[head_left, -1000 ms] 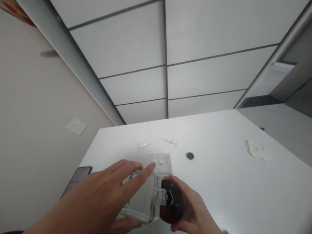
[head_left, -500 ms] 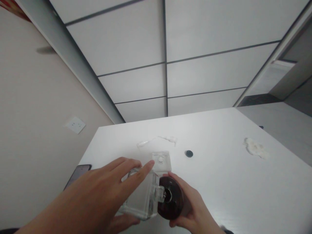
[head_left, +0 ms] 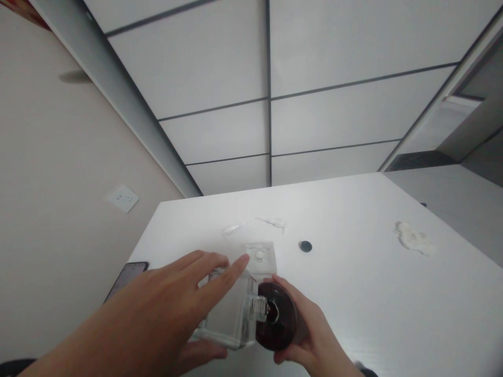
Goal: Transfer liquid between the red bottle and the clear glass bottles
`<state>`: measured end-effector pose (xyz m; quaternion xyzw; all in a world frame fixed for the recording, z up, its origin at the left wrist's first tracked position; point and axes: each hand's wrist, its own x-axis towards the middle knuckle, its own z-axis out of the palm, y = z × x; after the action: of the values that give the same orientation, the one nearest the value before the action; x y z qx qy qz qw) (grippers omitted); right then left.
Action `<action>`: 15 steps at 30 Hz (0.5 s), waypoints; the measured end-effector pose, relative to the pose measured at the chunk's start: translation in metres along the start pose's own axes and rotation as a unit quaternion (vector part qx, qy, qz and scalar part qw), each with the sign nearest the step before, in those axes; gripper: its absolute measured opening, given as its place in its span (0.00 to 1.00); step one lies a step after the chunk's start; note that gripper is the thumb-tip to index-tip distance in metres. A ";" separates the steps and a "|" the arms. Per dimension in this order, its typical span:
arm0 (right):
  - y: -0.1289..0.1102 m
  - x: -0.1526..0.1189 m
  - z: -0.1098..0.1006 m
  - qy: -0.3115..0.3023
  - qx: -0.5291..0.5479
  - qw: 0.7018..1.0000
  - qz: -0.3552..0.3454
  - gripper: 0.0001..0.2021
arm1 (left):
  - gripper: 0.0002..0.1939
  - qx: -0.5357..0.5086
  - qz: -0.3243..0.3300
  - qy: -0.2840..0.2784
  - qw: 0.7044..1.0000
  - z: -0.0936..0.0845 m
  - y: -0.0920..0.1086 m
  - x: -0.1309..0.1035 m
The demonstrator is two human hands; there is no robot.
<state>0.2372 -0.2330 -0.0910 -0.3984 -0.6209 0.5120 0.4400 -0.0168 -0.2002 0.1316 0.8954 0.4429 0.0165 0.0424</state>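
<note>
Left hand gripping clear bottle, bottle tilted sideways, neck at mouth of dark bottle, right hand clasped around dark bottle, clear block on table just beyond.

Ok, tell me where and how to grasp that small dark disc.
Likely best pinch the small dark disc by opposite rim edges, from above right: it lies flat and round, with the clear square piece to its left.

Light soft, diffuse. Tabletop reflects brightest; pale sheen lies beside right hand. Right background falls darker. Focus soft overall; phone screen detail illegible. Wide-angle distortion stretches edges.
</note>
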 end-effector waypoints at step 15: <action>-0.004 0.002 0.002 0.005 0.004 1.000 0.015 0.51 | 0.50 0.053 0.024 -0.017 0.998 0.000 -0.001 -0.001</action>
<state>0.2348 -0.2325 -0.0872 -0.4084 -0.6103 0.5194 0.4370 -0.0179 -0.2004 0.1318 0.9067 0.4212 -0.0210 0.0017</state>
